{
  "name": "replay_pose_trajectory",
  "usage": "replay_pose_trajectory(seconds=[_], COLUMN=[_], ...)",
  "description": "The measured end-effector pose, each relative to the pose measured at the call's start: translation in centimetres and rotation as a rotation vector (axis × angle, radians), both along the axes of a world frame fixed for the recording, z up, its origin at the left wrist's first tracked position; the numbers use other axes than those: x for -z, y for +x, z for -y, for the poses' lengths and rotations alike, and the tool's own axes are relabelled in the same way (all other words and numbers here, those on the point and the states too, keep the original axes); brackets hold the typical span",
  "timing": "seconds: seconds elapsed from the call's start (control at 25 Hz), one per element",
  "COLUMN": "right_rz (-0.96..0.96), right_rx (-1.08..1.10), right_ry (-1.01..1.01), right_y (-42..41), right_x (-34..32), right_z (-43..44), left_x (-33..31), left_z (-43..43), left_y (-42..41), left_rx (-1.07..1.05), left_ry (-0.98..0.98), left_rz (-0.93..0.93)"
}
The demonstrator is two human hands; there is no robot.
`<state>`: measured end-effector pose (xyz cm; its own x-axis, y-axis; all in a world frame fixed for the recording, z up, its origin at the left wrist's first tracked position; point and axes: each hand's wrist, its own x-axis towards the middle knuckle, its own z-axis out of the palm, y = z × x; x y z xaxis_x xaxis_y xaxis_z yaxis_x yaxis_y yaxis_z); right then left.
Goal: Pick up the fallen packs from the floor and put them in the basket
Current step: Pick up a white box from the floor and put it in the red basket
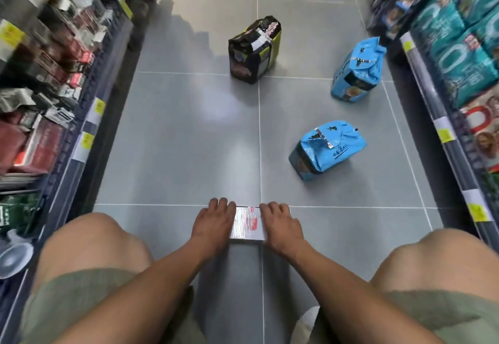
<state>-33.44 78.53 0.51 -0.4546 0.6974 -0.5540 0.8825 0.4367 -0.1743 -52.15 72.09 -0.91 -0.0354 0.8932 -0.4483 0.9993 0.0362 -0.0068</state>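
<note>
A pack with a silver and red top (247, 223) lies on the grey floor right in front of me. My left hand (214, 222) grips its left side and my right hand (280, 225) grips its right side. Farther along the aisle lie three more packs: a light blue pack (326, 149) to the right, a second light blue pack (356, 71) near the right shelf, and a black and yellow-green pack (253, 49) in the middle. No basket is in view.
I am crouched with both knees (91, 243) in view. Stocked shelves line the aisle: the left shelf (81, 117) and the right shelf (442, 117), both with yellow price labels. Grey tiled floor (183, 127) runs between them.
</note>
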Motion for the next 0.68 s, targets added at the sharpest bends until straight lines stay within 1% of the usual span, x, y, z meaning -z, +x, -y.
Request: replay_pose_trajectory(seconds=[0.12,0.24,0.36,0.68], right_rz=[-0.028,-0.035,-0.041,-0.094], right_rx=[0.011,0.012,0.005,-0.031], right_ry=[-0.020,-0.045,-0.056,-0.048], right_y=[0.1,0.8,1.8,2.5], right_x=[-1.2,-5.7,-13.2,-36.6], right_z=[-0.3,-0.6,0.1,0.2], left_x=[-1.1,-5.2,-13.2,-39.3], left_z=[-0.8,-0.7,-0.1,0.5], left_y=[0.1,0.3,1.0,1.1], left_rx=[0.018,0.048,0.068,0.073], left_ry=[-0.026,-0.046,-0.093,-0.109], left_rz=[0.020,0.025,0.037,0.012])
